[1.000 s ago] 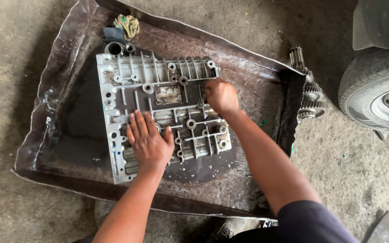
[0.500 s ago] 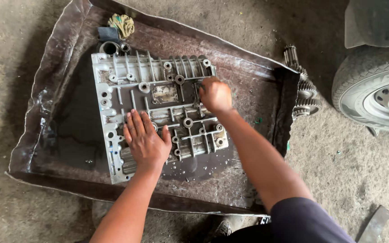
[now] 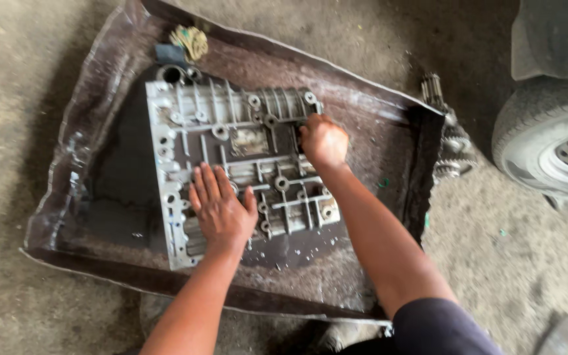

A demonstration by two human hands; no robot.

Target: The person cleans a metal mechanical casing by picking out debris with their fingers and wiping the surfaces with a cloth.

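Observation:
A grey cast-metal valve body [image 3: 231, 125] with many channels and bores lies flat in a dark oily drain tray [image 3: 100, 98]. My left hand [image 3: 221, 207] rests palm down on its near left part, fingers spread flat. My right hand [image 3: 323, 141] sits at the plate's right edge with its fingers curled closed against the metal. Whether something small is held in those fingers is hidden.
A car wheel [image 3: 553, 141] stands at the right. A toothed gear shaft [image 3: 451, 141] lies just outside the tray's right wall. A yellowish rag bundle [image 3: 192, 41] and a small dark block [image 3: 169, 54] sit at the tray's far end. Concrete floor surrounds the tray.
The view shifted slightly, so the tray sits a little more to the right. My right hand stayed at the plate's right edge; my left hand stayed flat on it.

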